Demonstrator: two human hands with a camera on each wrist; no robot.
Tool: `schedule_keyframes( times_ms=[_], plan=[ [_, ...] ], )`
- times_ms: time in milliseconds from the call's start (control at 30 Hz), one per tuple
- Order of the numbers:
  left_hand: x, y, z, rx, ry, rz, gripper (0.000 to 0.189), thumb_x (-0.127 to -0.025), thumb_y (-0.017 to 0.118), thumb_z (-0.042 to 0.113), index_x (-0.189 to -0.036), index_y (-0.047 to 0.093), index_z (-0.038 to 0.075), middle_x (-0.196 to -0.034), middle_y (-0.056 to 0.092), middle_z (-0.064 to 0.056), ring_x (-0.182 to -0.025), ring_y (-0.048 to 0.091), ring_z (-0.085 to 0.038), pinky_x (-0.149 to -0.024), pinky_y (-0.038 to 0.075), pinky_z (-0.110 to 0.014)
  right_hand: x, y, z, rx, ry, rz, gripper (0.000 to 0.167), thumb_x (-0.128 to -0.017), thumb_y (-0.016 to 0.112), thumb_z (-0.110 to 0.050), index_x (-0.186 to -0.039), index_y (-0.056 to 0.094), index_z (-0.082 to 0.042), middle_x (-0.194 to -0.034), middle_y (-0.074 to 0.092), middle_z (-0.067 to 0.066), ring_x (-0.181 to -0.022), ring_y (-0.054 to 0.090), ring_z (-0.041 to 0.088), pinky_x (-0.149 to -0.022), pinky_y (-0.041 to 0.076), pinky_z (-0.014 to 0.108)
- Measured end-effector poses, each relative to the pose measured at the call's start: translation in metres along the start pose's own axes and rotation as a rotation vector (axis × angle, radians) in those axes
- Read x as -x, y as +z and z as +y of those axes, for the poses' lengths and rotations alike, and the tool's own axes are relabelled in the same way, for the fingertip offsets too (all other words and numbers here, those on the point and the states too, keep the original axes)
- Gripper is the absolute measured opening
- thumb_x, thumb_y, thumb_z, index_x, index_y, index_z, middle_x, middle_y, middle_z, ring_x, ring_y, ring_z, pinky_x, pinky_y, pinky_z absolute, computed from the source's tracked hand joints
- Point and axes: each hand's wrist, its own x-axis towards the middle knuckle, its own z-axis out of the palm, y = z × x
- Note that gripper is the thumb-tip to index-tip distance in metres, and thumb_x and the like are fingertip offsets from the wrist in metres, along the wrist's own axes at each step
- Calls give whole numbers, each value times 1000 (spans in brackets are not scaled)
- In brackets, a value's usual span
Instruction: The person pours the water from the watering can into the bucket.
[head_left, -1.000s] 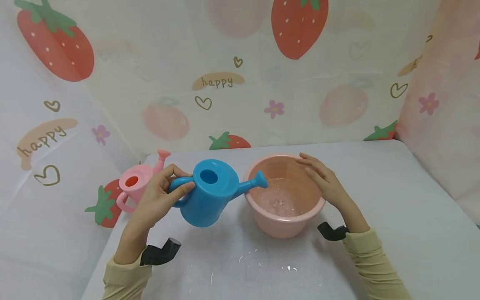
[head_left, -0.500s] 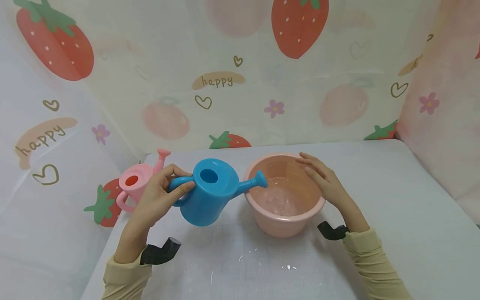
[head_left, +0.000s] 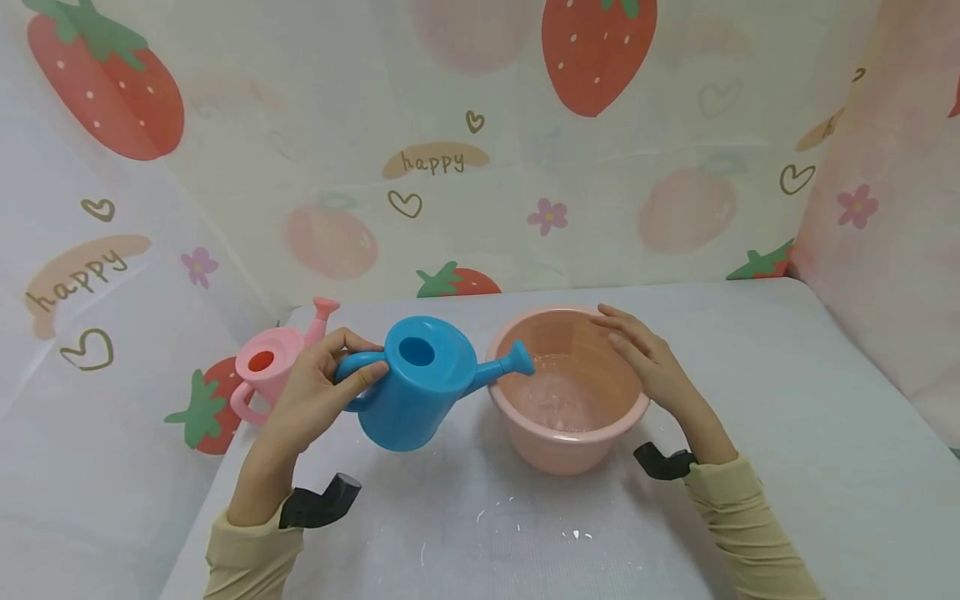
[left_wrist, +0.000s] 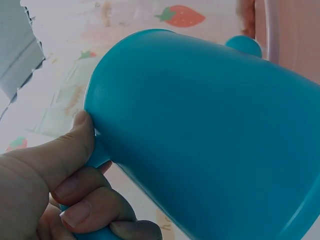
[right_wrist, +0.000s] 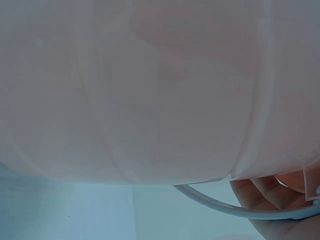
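Observation:
A blue toy watering can (head_left: 417,383) hangs tilted toward the basin, its spout's rose over the left rim. My left hand (head_left: 318,392) grips its handle, the thumb against the can's body. In the left wrist view the blue can (left_wrist: 200,135) fills most of the picture, with curled fingers (left_wrist: 95,205) below. The pink basin (head_left: 566,454) stands on the table with clear water inside. My right hand (head_left: 652,362) rests at its right rim, fingers stretched over the edge. The basin's wall (right_wrist: 165,100) hides much of that hand in the right wrist view.
A pink watering can (head_left: 273,358) stands behind my left hand, partly covered by it. Water drops (head_left: 576,534) lie on the white table (head_left: 787,400) in front of the basin. A strawberry-print cloth (head_left: 600,183) surrounds the back and sides. A thin pale hoop (right_wrist: 235,211) shows below the basin wall.
Both hands and the blue watering can stay nearly still. Ripples in the basin's water look smoother than a second ago.

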Motion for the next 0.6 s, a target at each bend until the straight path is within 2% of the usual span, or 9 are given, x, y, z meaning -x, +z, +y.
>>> schedule_keyframes(
  times_ms=[600],
  plan=[
    [-1,1,1,-18,17,15,26,-88,63,18,-108,54,4,-112,62,-17,-107,57,-35,-84,45,-62,1,0,-2,-7,-1,-1,37,-100,40,-20,-135,47,-10,-149,30,8,-139,21,28,-106,25,58]
  ],
)
